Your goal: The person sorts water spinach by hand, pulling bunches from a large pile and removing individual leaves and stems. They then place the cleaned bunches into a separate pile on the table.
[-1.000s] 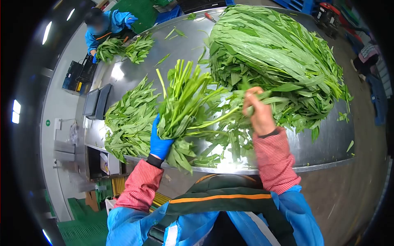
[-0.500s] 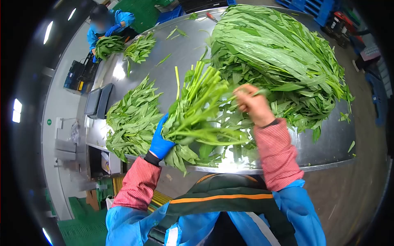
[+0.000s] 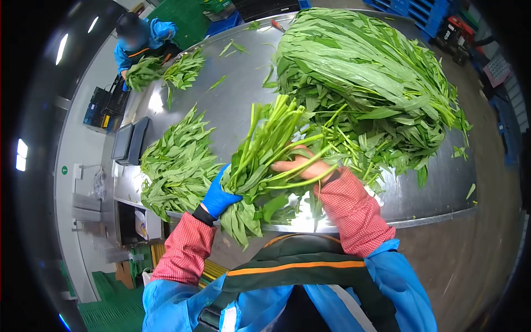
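A bunch of water spinach [image 3: 265, 144], stems up and leaves hanging down, is gripped low by my left hand [image 3: 220, 195] in a blue glove. My bare right hand [image 3: 305, 165] reaches into the right side of this bunch. Its thumb is stretched out and apart from the finger above it; the other fingertips are hidden. Several bent stems cross in front of it. Loose stems and leaves [image 3: 351, 146] lie on the metal table [image 3: 238, 72] beyond my right hand. Left of the bunch lies a pile of water spinach [image 3: 180, 166].
A large heap of water spinach [image 3: 359, 66] covers the table's far right. A red-handled tool [image 3: 277, 25] lies by the far edge. A dark flat device [image 3: 130, 141] stands at the left edge. Across the table, a co-worker [image 3: 141, 41] handles more greens [image 3: 145, 73].
My right hand has moved left and down from the loose greens into the bunch, its pinch now opened. My left hand keeps its grip. The co-worker's hands have shifted.
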`<state>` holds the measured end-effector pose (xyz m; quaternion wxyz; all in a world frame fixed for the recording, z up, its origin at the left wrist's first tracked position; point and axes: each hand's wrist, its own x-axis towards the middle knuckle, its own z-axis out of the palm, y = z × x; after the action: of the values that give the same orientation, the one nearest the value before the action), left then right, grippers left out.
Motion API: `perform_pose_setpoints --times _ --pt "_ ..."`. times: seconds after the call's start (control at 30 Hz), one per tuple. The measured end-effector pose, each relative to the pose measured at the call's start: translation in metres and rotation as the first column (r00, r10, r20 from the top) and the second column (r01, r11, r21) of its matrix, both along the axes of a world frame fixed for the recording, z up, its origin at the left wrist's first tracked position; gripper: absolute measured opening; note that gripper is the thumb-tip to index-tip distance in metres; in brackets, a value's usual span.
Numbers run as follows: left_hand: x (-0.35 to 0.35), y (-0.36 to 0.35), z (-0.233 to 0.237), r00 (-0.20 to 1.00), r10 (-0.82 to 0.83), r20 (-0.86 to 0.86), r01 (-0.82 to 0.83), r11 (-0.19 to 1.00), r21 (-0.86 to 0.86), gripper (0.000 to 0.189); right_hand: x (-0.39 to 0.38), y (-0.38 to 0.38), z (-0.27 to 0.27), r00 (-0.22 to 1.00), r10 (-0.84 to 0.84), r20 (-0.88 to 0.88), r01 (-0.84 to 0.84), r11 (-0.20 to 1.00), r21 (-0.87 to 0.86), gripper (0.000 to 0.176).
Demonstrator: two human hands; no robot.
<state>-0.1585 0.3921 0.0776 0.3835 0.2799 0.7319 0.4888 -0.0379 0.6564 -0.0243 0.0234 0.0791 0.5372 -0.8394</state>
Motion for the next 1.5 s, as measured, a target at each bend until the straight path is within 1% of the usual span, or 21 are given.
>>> perform_pose_setpoints --times 0.1,0.13,0.17,0.27,0.33,0.43,0.53,0.6,0.63,0.67,0.7,0.8,0.87,0.9,0.93,1.0,1.07,1.13,1.2,1.4,1.5 --pt "-0.004 -0.006 0.003 0.989 -0.034 -0.143 0.032 0.999 -0.017 0.089 0.027 0.022 0.034 0.956 -0.147 -0.255 0.281 0.713 0.642 0.035" --pt "-0.004 -0.01 0.003 0.986 -0.009 -0.169 0.006 1.0 -0.021 0.088 0.042 0.03 0.053 0.889 -0.428 0.165 0.437 0.899 -0.022 0.023" --pt "-0.005 -0.014 0.003 0.981 0.013 -0.194 -0.018 1.0 -0.024 0.088 0.063 0.047 0.061 0.874 -0.479 -0.079 0.412 0.819 -0.399 0.015" --pt "-0.01 -0.022 0.0 0.905 0.026 -0.424 -0.056 0.997 -0.059 0.083 0.092 0.083 0.068 0.751 -0.649 -0.118 0.516 0.689 -0.508 0.012" --pt "-0.01 -0.019 0.005 0.787 -0.003 -0.617 -0.052 0.996 -0.071 0.081 0.092 0.078 0.081 0.779 -0.621 -0.083 0.556 0.746 -0.366 0.018" --pt "-0.008 -0.005 0.017 0.611 -0.107 -0.784 0.045 0.994 -0.1 0.077 0.072 0.068 0.09 0.856 -0.487 -0.172 0.516 0.792 0.325 0.05" --pt "-0.001 0.014 0.026 0.487 -0.179 -0.855 0.132 0.983 -0.131 0.08 0.034 0.041 0.092 0.777 -0.398 -0.488 0.616 0.323 0.719 0.054" --pt "0.002 0.018 0.029 0.475 -0.232 -0.849 0.123 0.973 -0.197 0.083 0.035 0.029 0.111 0.87 -0.479 -0.121 0.247 0.21 0.946 0.042" --pt "0.001 0.019 0.03 0.476 -0.208 -0.855 0.121 0.978 -0.17 0.084 0.031 0.036 0.091 0.761 -0.52 -0.387 0.519 0.132 0.844 0.028" --pt "-0.001 0.017 0.029 0.481 -0.198 -0.854 0.112 0.98 -0.164 0.084 0.032 0.053 0.074 0.717 -0.59 -0.372 0.669 0.433 0.604 0.019" --pt "-0.002 0.011 0.028 0.49 -0.19 -0.851 0.097 0.982 -0.163 0.083 0.049 0.057 0.108 0.691 -0.722 -0.029 0.689 0.647 0.325 0.018" --pt "-0.005 -0.003 0.024 0.525 -0.151 -0.838 0.069 0.988 -0.135 0.083 0.094 0.098 0.093 0.687 -0.685 -0.243 0.564 0.713 -0.417 0.024" --pt "-0.006 -0.007 0.024 0.535 -0.136 -0.834 0.055 0.991 -0.126 0.082 0.109 0.091 0.094 0.943 -0.309 -0.128 0.234 0.883 -0.408 0.03" --pt "-0.007 -0.007 0.024 0.534 -0.14 -0.834 0.051 0.99 -0.133 0.081 0.095 0.076 0.113 0.971 -0.173 0.164 0.126 0.957 0.263 0.039" --pt "-0.008 -0.006 0.024 0.531 -0.144 -0.835 0.051 0.989 -0.138 0.08 0.092 0.061 0.089 0.985 -0.17 0.003 0.082 0.488 0.869 0.045" --pt "-0.007 -0.004 0.028 0.46 -0.178 -0.87 0.07 0.984 -0.164 0.079 0.087 0.051 0.086 0.872 -0.31 -0.379 0.353 -0.14 0.925 0.036" --pt "-0.002 0.004 0.029 0.412 -0.166 -0.896 0.104 0.985 -0.135 0.075 0.068 0.04 0.116 0.766 -0.395 -0.508 0.602 0.161 0.782 0.016" --pt "-0.002 0.013 0.027 0.389 -0.187 -0.902 0.107 0.982 -0.157 0.064 0.043 0.031 0.112 0.601 0.0 -0.799 0.764 -0.292 0.575 0.007" --pt "0.002 0.024 0.026 0.329 -0.107 -0.938 0.159 0.986 -0.057 0.056 0.033 0.014 0.105 0.817 0.014 -0.576 0.548 -0.328 0.769 0.011" --pt "0.003 0.023 0.016 0.41 -0.01 -0.912 0.094 0.995 0.031 0.075 0.033 -0.014 0.076 0.849 -0.335 -0.409 0.5 0.26 0.826 0.031" --pt "0.006 0.023 0.023 0.307 -0.166 -0.937 0.108 0.984 -0.139 0.08 0.036 -0.007 0.093 0.947 -0.32 0.017 0.126 0.418 0.9 0.043"
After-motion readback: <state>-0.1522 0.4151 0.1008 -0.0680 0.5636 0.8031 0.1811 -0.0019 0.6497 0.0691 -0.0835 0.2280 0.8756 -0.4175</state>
